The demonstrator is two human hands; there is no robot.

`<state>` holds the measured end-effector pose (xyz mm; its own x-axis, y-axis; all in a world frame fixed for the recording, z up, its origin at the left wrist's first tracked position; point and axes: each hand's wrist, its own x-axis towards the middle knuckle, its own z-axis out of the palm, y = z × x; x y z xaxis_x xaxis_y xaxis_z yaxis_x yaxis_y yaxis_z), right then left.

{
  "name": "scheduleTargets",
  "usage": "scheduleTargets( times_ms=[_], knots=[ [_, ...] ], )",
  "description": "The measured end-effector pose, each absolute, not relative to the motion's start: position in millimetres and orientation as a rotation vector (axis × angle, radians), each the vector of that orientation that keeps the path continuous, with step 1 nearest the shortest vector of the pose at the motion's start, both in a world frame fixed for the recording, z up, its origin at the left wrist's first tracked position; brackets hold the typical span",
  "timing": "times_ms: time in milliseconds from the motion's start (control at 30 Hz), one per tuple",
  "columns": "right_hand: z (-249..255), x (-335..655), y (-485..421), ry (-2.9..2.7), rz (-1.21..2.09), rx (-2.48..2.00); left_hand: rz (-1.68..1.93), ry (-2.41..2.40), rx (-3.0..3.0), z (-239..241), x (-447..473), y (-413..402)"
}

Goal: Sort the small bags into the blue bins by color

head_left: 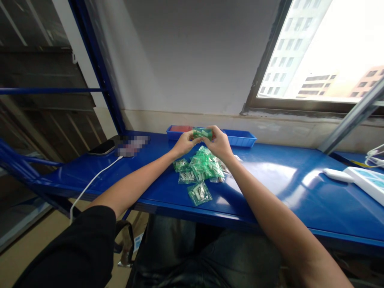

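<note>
Between my two hands a small green plastic bag is stretched out above the table, with some pale pieces showing through it. My left hand pinches its left side, and my right hand grips its right side. Below them lies a heap of similar green clear bags holding whitish parts too small to name. One single bag lies apart at the near side of the heap. Right behind my hands stand the blue trays, one with something reddish in it.
The blue table runs along a grey wall under a window. At its left lie a dark phone and a blurred-out item with a white cable. On the right sits a white device with a white handle-like piece.
</note>
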<state>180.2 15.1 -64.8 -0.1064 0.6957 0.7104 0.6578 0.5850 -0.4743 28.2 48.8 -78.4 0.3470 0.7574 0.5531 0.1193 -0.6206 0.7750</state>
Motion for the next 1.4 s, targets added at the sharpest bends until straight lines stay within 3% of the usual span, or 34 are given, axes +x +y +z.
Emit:
scheduleTargets(
  times_ms=[200, 400, 700, 1067, 1400],
  knots=[
    [-38.6, 181.1, -14.3, -1.708, -0.464, -1.007, 1.249, 1.069, 2.152, -82.6, 26.7, 45.7],
    [-24.0, 198.2, -16.5, -1.430, -0.741, -0.904, 0.789, 1.376, 2.406, -98.4, 33.6, 48.0],
    [-68.0, 202.1, 33.9, -1.657, -0.188, -1.859, 0.773, 1.433, 2.189, -95.5, 32.1, 48.4],
    [-78.8, 235.5, 40.9, -2.063, 0.200, -2.003, 0.700, 1.439, 2.428, -98.4, 31.6, 45.2],
    [-77.1, 233.9, 36.4, -1.808, 0.011, -1.787, 0.659, 1.444, 2.562, -101.5, 31.5, 43.8]
  ],
)
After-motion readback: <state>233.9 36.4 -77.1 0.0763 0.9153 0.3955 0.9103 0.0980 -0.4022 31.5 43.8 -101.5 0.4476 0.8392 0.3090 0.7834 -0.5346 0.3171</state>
